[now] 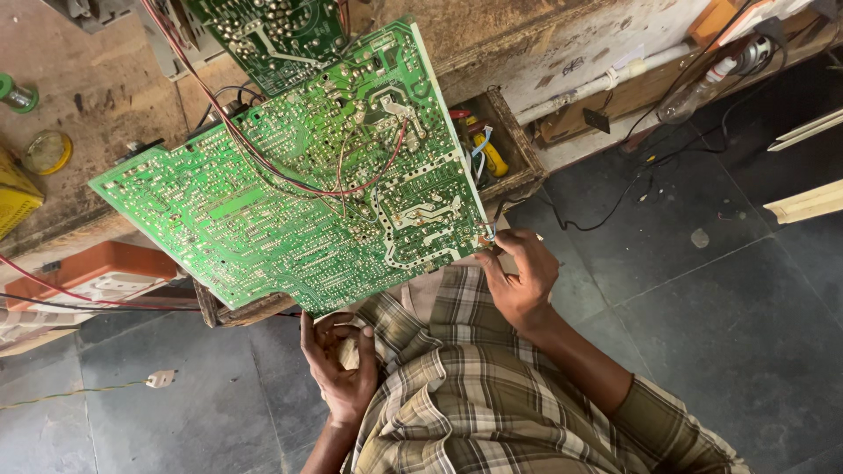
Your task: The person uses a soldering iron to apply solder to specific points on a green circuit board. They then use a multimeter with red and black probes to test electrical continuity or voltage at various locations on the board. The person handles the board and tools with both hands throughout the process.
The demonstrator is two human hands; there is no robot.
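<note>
Where I look mid-frame:
Board: large green printed circuit board [299, 193], solder side up.
Right hand [521, 276]: pinching its lower-right corner.
Left hand [341, 364]: cupped under its bottom edge.

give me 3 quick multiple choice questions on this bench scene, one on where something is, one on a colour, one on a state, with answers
1. Where is the open wooden box of tools?
A. on the floor beside the white plug
B. at the bench edge, just right of the big circuit board
C. on top of the yellow crate

2. What colour is the big circuit board?
A. blue
B. brown
C. green

3. What is the right hand doing?
A. its fingers pinch the board's lower right corner
B. it lies flat on the floor
C. it holds the clear bottle

Answers:
1 B, the box sits at the bench edge, next to the board's right side.
2 C, its soldered face is bright green.
3 A, the fingers close on that corner, while the left hand is at the board's lower edge.
</note>
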